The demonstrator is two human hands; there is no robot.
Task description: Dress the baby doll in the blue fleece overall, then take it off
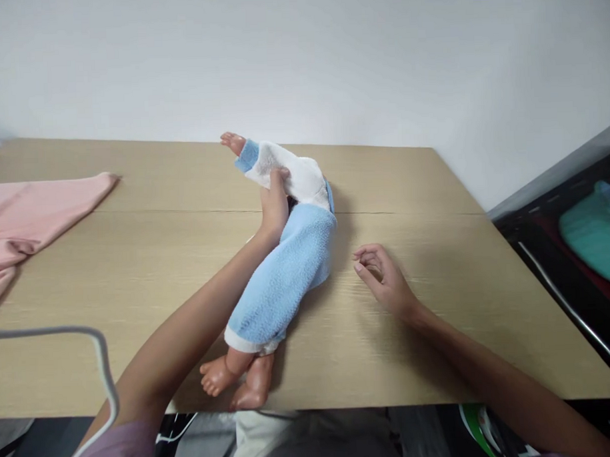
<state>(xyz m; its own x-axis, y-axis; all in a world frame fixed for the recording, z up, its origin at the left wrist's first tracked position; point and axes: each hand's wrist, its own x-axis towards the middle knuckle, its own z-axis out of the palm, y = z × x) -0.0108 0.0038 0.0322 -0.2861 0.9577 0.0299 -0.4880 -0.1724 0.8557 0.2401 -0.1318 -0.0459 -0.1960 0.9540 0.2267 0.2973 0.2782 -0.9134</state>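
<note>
A baby doll in a fuzzy outfit lies on its side on the wooden table. Its sleeve and upper part are white with a blue cuff; the trousers are light blue with white hems. One bare doll hand points to the upper left, and two bare feet reach the table's front edge. My left hand is closed on the doll's clothed upper body, thumb on the white fabric, its other fingers hidden. To the right of the doll, apart from it, my right hand is open with loosely curved fingers and nothing in it.
Pink fabric is spread at the table's left. A grey-white cable loops across the lower left. Beyond the right table edge sits a dark container or rack with teal fabric. A white wall stands behind.
</note>
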